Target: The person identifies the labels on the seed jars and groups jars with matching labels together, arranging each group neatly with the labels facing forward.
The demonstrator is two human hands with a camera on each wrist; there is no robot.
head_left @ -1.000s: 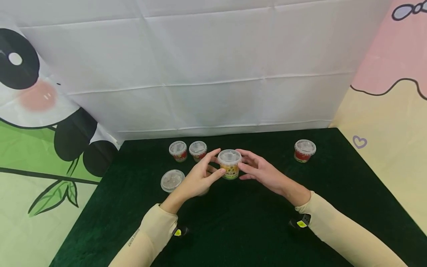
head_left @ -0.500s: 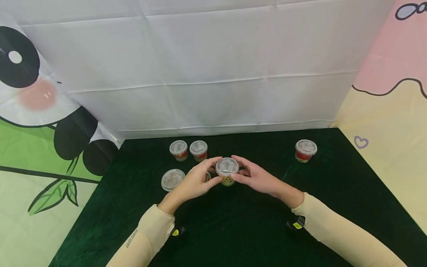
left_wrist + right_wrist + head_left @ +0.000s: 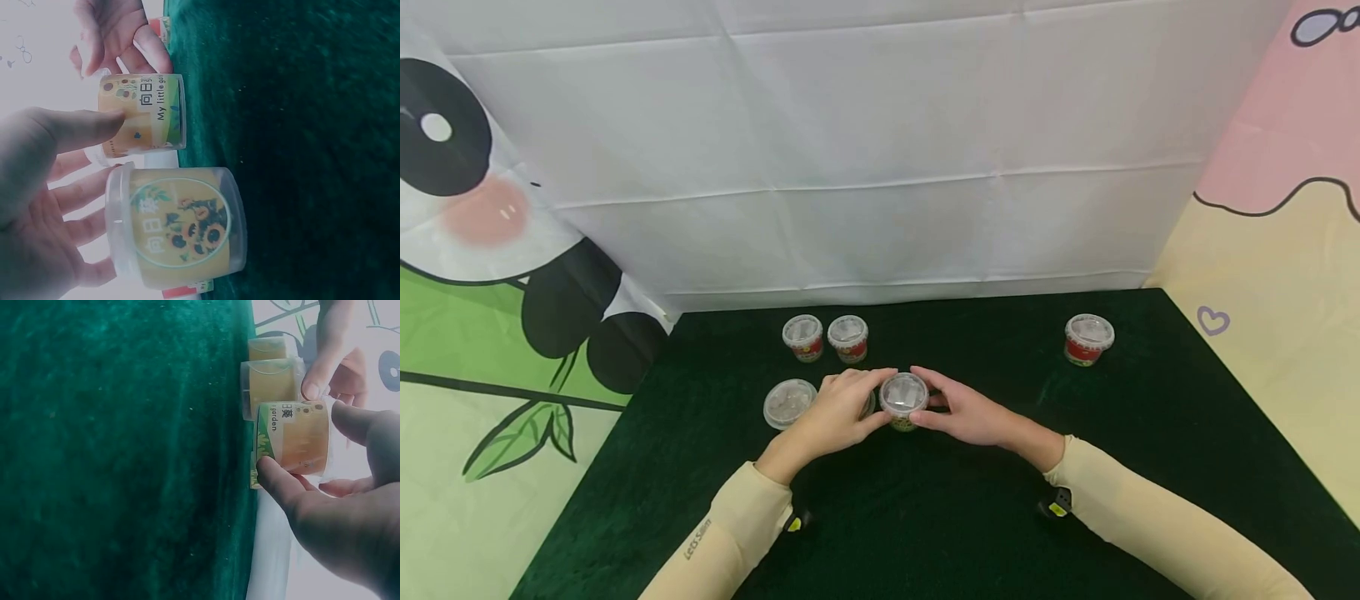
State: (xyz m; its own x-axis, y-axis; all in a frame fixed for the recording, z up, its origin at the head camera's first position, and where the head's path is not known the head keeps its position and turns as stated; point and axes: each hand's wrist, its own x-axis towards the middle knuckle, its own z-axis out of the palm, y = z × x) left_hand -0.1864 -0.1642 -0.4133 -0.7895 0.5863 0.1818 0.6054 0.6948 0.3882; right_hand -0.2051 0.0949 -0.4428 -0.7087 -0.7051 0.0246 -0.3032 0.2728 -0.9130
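A small plastic tub (image 3: pixel 904 398) with a clear lid and a yellow-green printed label stands upright between both hands in the head view. The right hand (image 3: pixel 970 412) grips it from the right, thumb at the near side, fingers behind. From the left, the left hand (image 3: pixel 838 412) holds it between thumb and fingers. In the left wrist view, the left thumb lies on the label of that tub (image 3: pixel 150 125). Close beside it is another tub (image 3: pixel 181 228) with a sunflower label, mostly hidden under the left hand in the head view.
Left of the left hand sits a lidded tub (image 3: pixel 790 403). Two red-labelled tubs (image 3: pixel 802 337) stand side by side at the back left, and a similar tub (image 3: pixel 1088 338) at the back right. A dark green cloth (image 3: pixel 1000 533) covers the table; a white sheet (image 3: pixel 865 167) hangs behind.
Both hands have brought the tub down toward the person and slightly left, beside the half-hidden tub. The other tubs have stayed in place.
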